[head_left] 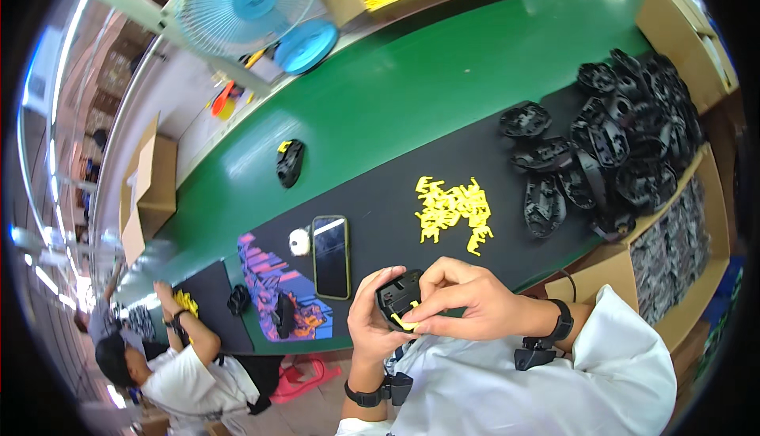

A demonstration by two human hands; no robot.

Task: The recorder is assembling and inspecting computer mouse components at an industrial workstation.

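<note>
At the near table edge, my left hand point(369, 321) is wrapped round a hollow black plastic shell point(400, 290), its inner side facing up. My right hand point(467, 300) reaches across from the right, thumb and fingertips pinched on a small yellow plastic piece point(404, 324) at the shell's near end. Fingers partly cover this piece, so I cannot tell how it sits in the shell. Beyond my hands, a loose pile of similar yellow pieces point(450, 210) lies on the black mat point(372, 191). Many black shells point(606, 131) are heaped at the right.
A phone point(331, 258), a small white object point(299, 242) and a colourful mat point(273, 290) lie to the left. One shell with a yellow part point(290, 164) rests on the green table point(380, 104). An open carton point(673, 254) stands right; a co-worker point(194, 373) sits far left.
</note>
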